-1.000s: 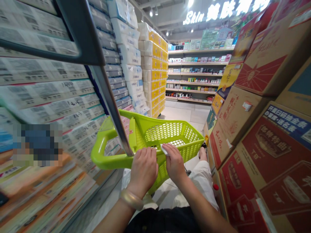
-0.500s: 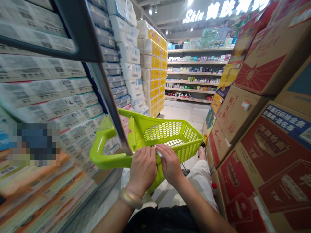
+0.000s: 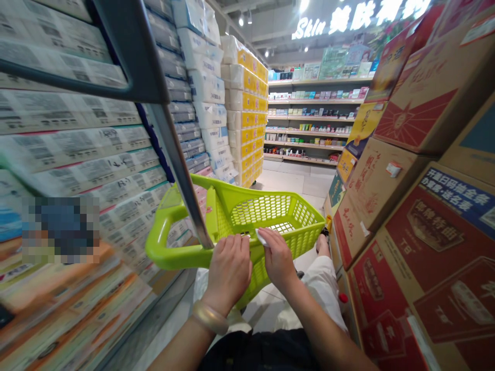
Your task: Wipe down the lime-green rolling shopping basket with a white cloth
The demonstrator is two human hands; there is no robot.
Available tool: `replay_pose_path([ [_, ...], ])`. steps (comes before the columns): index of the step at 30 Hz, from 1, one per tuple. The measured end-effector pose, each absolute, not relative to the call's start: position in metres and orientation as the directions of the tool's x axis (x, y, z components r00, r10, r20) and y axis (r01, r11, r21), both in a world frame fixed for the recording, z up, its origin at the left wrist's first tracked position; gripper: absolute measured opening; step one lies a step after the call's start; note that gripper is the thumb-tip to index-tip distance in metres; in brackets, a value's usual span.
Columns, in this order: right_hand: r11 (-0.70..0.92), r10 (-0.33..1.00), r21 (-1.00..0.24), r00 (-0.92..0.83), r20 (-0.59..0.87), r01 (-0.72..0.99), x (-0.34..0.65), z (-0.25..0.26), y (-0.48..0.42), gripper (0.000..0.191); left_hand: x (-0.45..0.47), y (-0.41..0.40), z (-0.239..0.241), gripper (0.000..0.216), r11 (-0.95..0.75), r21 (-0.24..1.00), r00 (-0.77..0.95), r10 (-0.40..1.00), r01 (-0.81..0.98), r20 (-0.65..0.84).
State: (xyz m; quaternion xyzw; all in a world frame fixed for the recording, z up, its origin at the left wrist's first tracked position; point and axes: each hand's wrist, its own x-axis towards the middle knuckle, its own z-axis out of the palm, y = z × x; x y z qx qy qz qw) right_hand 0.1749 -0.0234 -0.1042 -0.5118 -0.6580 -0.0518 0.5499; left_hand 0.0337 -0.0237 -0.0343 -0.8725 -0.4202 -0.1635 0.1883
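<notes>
A lime-green shopping basket [image 3: 309,239] with perforated walls stands in front of me, its long metal pull rod [image 3: 181,170] rising on the left to a dark grey handle [image 3: 147,56]. My left hand [image 3: 231,265], below a gold bangle, is wrapped over the near rim beside the foot of the rod. Just to its right, my right hand [image 3: 279,257] presses a folded white wipe [image 3: 261,237] onto the same rim. The fingertips of both hands reach over to the inner side. Through the holes in the basket's floor, pale ground shows.
Stacked cartons [image 3: 421,247] wall off the right side. Tissue packs [image 3: 245,118] are piled on the left, with more packaged goods [image 3: 58,293] low at the near left. Shelves of small products [image 3: 309,111] stand at the back, beyond the pale tiled floor [image 3: 297,178].
My right hand has slid a little to the right along the rim with the wipe, opening a small gap from my left hand. The left hand keeps its grip.
</notes>
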Motion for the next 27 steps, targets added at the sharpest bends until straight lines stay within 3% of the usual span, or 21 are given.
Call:
replay_pose_path([
  [2, 0.447, 0.614, -0.510, 0.163, 0.772, 0.735, 0.175, -0.104, -0.024, 0.048, 0.034, -0.024, -0.035, 0.029, -0.573, -0.193, 0.592, 0.673, 0.796, 0.444],
  [7, 0.549, 0.621, -0.465, 0.032, 0.783, 0.694, 0.172, -0.102, -0.026, 0.049, 0.034, -0.023, -0.035, 0.025, -0.570, -0.171, 0.578, 0.681, 0.804, 0.450],
  [13, 0.421, 0.628, -0.515, 0.169, 0.760, 0.747, 0.179, -0.106, -0.022, 0.043, 0.034, -0.024, -0.034, 0.032, -0.574, -0.205, 0.598, 0.667, 0.793, 0.444],
  [18, 0.539, 0.635, -0.478, 0.039, 0.772, 0.694, 0.172, -0.103, -0.023, 0.047, 0.034, -0.024, -0.032, 0.029, -0.568, -0.188, 0.588, 0.688, 0.801, 0.425],
  [24, 0.405, 0.631, -0.536, 0.197, 0.750, 0.741, 0.182, -0.109, -0.019, 0.044, 0.033, -0.023, -0.034, 0.035, -0.576, -0.217, 0.605, 0.662, 0.788, 0.443],
  [27, 0.470, 0.648, -0.524, 0.125, 0.751, 0.711, 0.176, -0.106, -0.022, 0.046, 0.034, -0.022, -0.035, 0.029, -0.569, -0.213, 0.598, 0.667, 0.794, 0.445],
])
